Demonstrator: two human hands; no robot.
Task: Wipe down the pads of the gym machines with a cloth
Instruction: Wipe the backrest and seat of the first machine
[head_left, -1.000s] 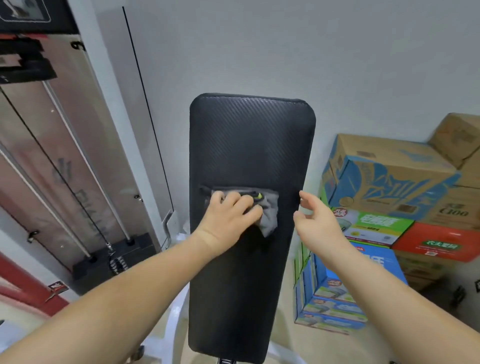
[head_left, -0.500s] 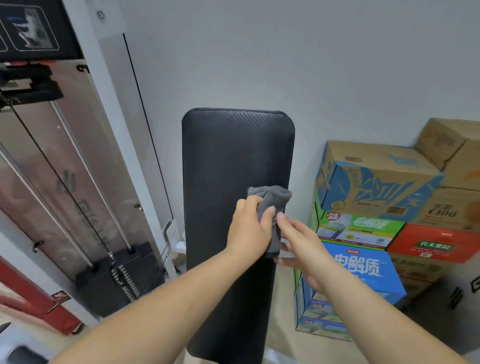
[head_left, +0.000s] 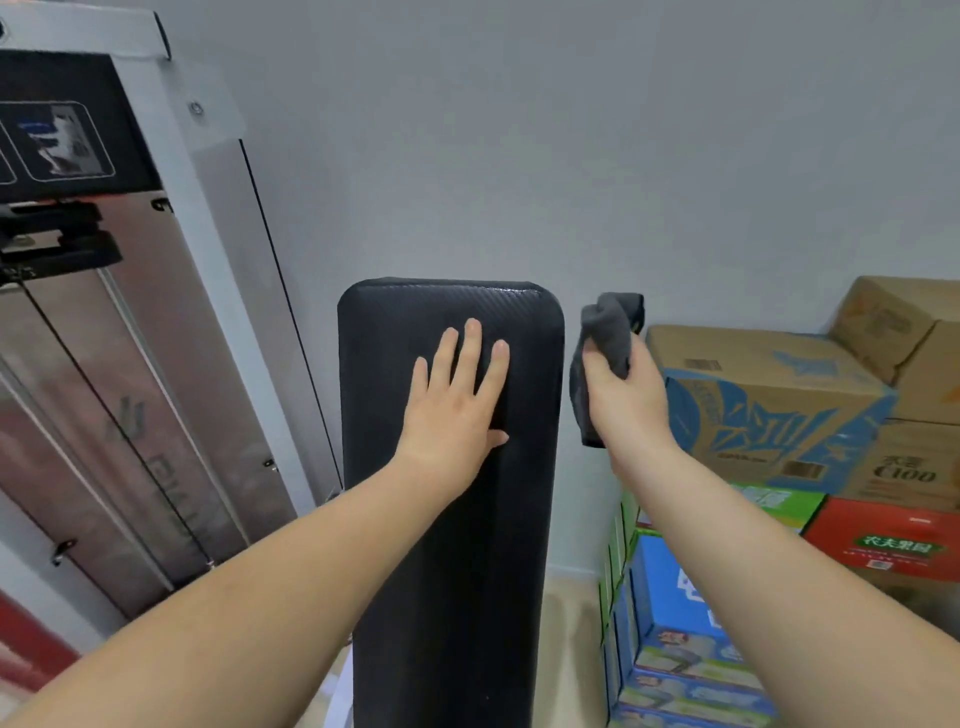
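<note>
My left hand (head_left: 457, 405) lies flat near the top edge of the pad (head_left: 452, 571), fingers straight; right hand (head_left: 623, 400) grips the cloth (head_left: 608, 332) off its right edge (between wipes, I judge); next, cloth onto pad.

A long black bench pad (head_left: 452, 571) fills the middle, its textured face to the camera; the left hand (head_left: 453, 410) lies flat on its far part, fingers spread. On the beige floor (head_left: 571, 623) just right of it stand stacked cardboard boxes (head_left: 691, 660)
</note>
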